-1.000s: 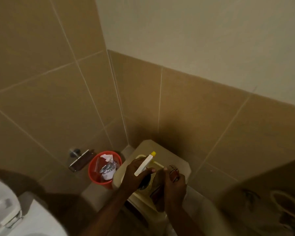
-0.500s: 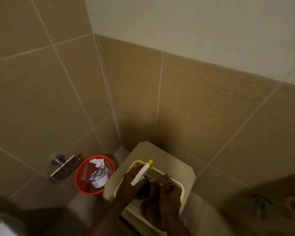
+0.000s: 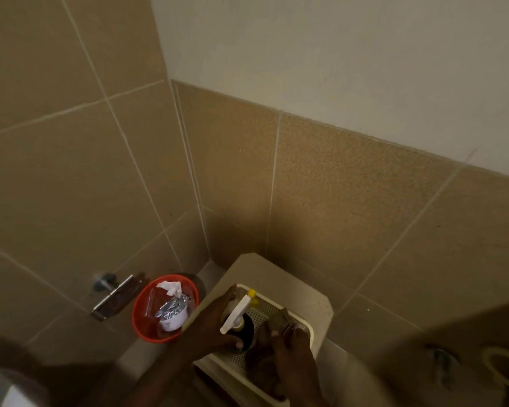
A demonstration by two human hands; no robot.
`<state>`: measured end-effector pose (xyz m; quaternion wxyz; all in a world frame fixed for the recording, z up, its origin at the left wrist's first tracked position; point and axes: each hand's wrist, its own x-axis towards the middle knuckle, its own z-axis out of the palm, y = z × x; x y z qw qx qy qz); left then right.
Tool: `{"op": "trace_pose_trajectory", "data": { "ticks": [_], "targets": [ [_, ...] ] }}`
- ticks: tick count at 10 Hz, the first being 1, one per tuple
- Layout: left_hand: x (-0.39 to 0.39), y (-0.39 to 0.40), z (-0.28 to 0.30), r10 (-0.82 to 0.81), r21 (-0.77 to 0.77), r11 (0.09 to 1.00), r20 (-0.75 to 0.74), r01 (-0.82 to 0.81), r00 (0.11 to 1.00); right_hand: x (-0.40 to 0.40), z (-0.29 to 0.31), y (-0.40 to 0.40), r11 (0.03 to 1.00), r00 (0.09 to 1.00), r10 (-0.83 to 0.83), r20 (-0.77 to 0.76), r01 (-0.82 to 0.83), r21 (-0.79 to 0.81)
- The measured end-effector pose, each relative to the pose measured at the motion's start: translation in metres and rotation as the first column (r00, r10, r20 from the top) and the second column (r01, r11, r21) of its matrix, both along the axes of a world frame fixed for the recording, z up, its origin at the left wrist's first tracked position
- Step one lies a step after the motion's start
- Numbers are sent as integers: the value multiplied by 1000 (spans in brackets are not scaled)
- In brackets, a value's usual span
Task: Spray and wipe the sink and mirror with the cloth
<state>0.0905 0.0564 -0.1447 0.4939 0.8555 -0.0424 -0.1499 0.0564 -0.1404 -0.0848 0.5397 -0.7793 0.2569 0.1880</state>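
Observation:
A dark spray bottle point(image 3: 244, 327) with a white trigger head and yellow nozzle stands in a cream perforated basket point(image 3: 306, 324) on a beige stool at the bottom centre. My left hand point(image 3: 212, 321) grips the bottle around its neck. My right hand point(image 3: 288, 351) reaches into the basket just right of the bottle and holds a brownish cloth point(image 3: 279, 318) there. The sink point(image 3: 500, 368) shows only as a pale rim at the right edge. No mirror is in view.
A red waste bin point(image 3: 165, 309) with paper and a foil packet stands left of the stool in the corner. A metal paper holder point(image 3: 112, 298) juts from the left tiled wall. A white toilet point(image 3: 9, 389) sits at the bottom left.
The view has tilted and shifted slightly. My left hand stays around the spray bottle, and my right hand has sunk lower into the basket beside it.

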Motion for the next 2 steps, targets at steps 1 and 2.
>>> {"op": "trace_pose_trajectory", "data": {
  "ticks": [1,2],
  "targets": [
    [-6,12,10,-66,96,994,101,56,993,-6,27,-12,999,994,-4,109,-2,51],
    [-21,22,32,-63,154,988,231,28,971,-9,57,-26,995,968,-78,238,62,77]
  ]
}}
